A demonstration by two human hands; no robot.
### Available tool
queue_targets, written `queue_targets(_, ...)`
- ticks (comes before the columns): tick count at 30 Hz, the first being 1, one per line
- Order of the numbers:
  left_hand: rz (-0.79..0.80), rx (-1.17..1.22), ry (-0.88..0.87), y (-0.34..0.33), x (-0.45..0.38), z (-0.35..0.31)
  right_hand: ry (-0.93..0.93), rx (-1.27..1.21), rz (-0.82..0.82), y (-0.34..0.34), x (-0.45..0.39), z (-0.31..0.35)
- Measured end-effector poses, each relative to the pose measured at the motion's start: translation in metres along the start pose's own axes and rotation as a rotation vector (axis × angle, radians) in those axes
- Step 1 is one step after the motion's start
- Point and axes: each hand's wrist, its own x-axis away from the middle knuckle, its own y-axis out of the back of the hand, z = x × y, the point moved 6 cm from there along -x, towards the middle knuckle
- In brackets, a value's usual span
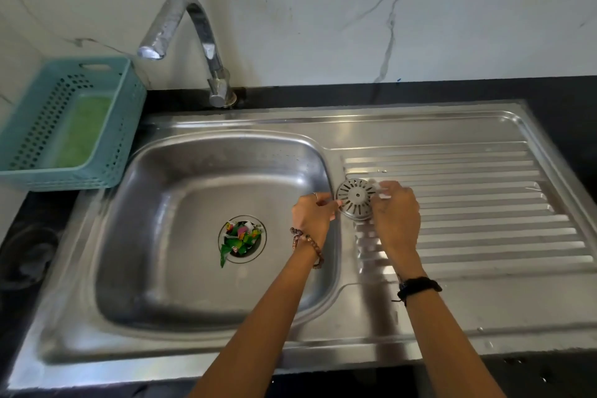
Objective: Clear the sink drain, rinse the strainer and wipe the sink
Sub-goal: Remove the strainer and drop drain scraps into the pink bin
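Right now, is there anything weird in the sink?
Yes. The drain is stuffed with colourful scraps, green, red and white, one green bit poking over its rim. The strainer is out, at the draining board's edge between both hands.

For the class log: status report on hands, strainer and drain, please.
Left hand and right hand both grip strainer over drainboard. Drain open, clogged with wrapper scraps.
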Motion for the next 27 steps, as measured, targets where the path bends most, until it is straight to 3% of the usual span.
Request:
queue_targets(4,-0.025,0.118,0.077,0.029,0.005,0.019,0.171,-0.055,-0.022,-0.017,0.028,0.042)
queue_targets(7,-0.018,0.24,0.142,0.063,0.008,0.037,0.27,-0.151,0.141,-0.061,0.055,0.074)
queue_targets(11,-0.104,0.256,0.22,0.125,-0.005,0.069,0.194,-0.175,0.399,-0.134,0.079,0.091)
queue_targets(14,-0.194,0.085,0.271,0.168,-0.023,0.095,0.116,-0.13,0.47,-0.177,0.083,0.088)
queue_targets(18,-0.178,-0.162,0.245,0.199,-0.058,0.121,0.069,0.035,0.533,-0.22,0.075,0.07)
queue_targets(22,-0.042,-0.548,0.165,0.199,-0.091,0.138,0.238,0.301,0.618,-0.257,0.069,0.059)
queue_targets(27,0.13,-0.804,0.028,0.173,-0.105,0.156,0.482,0.497,0.54,-0.286,0.069,0.065)
